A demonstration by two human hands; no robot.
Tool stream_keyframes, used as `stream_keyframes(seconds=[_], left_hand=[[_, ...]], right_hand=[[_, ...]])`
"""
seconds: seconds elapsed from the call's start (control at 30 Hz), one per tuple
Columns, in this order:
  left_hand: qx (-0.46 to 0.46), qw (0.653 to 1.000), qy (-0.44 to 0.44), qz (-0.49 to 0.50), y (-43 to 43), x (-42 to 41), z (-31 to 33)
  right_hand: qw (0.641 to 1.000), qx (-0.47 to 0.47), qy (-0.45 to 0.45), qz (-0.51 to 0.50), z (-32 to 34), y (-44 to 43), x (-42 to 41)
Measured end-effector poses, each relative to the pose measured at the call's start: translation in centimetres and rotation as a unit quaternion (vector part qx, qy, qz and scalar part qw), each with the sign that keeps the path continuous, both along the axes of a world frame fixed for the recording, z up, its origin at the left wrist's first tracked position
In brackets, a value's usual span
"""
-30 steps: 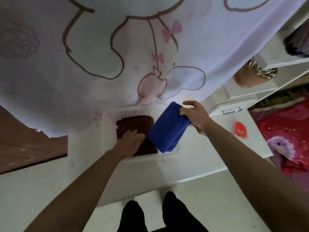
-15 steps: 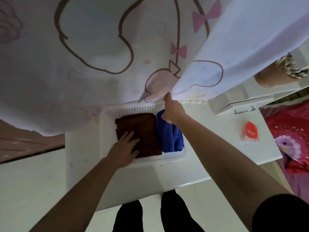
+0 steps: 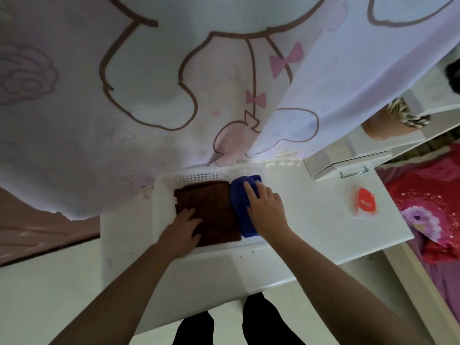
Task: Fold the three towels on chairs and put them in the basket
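A white perforated basket (image 3: 199, 176) sits on a white table. Inside it a folded brown towel (image 3: 211, 210) lies flat, filling the left and middle. A folded blue towel (image 3: 240, 205) stands wedged along the basket's right side. My left hand (image 3: 183, 230) rests flat on the brown towel's near left corner, fingers straight. My right hand (image 3: 265, 210) lies on the blue towel with fingers extended, pressing it down. No third towel shows.
A large pale curtain with cartoon prints (image 3: 174, 83) hangs just behind the basket. An orange packet (image 3: 366, 201) lies on the white table (image 3: 311, 220) to the right. A white drawer unit (image 3: 348, 163) stands behind it; a red bedspread (image 3: 428, 200) is at far right.
My right hand carried the blue towel down into the basket beside the brown one, let go of its grip and now presses on it. My left hand stayed on the brown towel.
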State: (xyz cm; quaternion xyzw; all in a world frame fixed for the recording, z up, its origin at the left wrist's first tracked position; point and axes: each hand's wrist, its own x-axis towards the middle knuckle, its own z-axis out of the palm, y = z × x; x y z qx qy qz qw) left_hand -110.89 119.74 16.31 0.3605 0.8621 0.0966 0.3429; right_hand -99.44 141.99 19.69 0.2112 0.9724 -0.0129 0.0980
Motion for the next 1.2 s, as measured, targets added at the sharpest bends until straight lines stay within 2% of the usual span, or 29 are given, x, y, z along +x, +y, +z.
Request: stream_keyframes(seconds=[0.07,0.13,0.2,0.27,0.4,0.57,0.7,0.83,0.93,1.07,1.2], left_hand=[[0.003,1.0,-0.002,-0.01,0.1,-0.4,-0.1],[0.01,1.0,-0.007,-0.003,0.3,-0.8,0.2],[0.03,0.999,0.021,0.006,0.5,-1.3,1.4],[0.084,0.992,0.09,-0.004,1.0,-1.8,3.6],[0.224,0.938,0.248,-0.087,3.6,-2.1,10.4],[0.362,0.866,0.31,-0.154,8.9,1.7,20.1],[0.401,0.818,0.375,-0.172,12.9,6.5,27.5],[0.442,0.788,0.383,-0.193,15.9,15.5,33.9],[0.468,0.765,0.37,-0.242,17.9,25.9,36.4],[0.519,0.736,0.325,-0.289,19.5,43.0,37.3],[0.53,0.725,0.267,-0.348,20.1,58.9,36.8]], right_hand=[[1.0,0.013,-0.016,0.002,-0.2,0.2,-0.1],[1.0,-0.016,-0.013,-0.018,0.4,0.2,-0.5],[0.995,-0.056,0.039,-0.07,2.0,0.0,-0.3],[0.985,-0.052,0.104,-0.125,4.3,0.1,0.7],[0.959,0.016,0.193,-0.206,9.9,1.5,3.5],[0.925,0.092,0.281,-0.24,18.9,2.8,10.0],[0.897,0.153,0.332,-0.249,25.0,3.6,16.8],[0.861,0.193,0.37,-0.291,29.6,2.6,28.3],[0.829,0.246,0.374,-0.336,31.1,1.1,40.4],[0.799,0.294,0.34,-0.4,32.0,-2.1,58.2],[0.766,0.335,0.271,-0.476,32.4,-5.9,74.1]])
